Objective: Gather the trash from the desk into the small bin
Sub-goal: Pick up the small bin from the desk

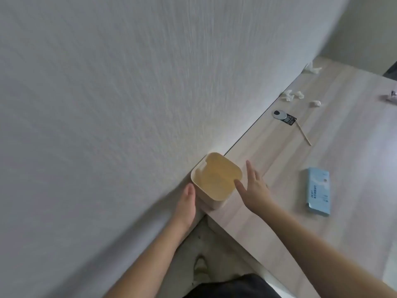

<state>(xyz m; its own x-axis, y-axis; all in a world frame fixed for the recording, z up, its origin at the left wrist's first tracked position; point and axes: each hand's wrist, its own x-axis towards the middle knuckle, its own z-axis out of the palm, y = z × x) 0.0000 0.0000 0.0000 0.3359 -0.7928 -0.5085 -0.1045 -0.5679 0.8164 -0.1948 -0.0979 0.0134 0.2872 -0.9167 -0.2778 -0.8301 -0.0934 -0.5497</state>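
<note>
The small bin [206, 195], cream with rounded corners and nothing inside, stands on the near left corner of the wooden desk [268, 160], against the wall. My left hand [187, 203] lies flat against its left wall. My right hand [254, 188] straddles the right rim, thumb inside and fingers stretched along the outside. Farther along the desk lie crumpled tissues [287, 95], another tissue wad [311, 68], a thin wooden stick [304, 134] and a black tag with a round disc [284, 118].
A flat light-blue box [318, 191] lies on the desk to the right of my right hand. A crumpled purple-white wrapper [391, 97] sits at the right edge of view. The textured white wall [107, 104] borders the desk's left side. Floor shows below the desk's near edge.
</note>
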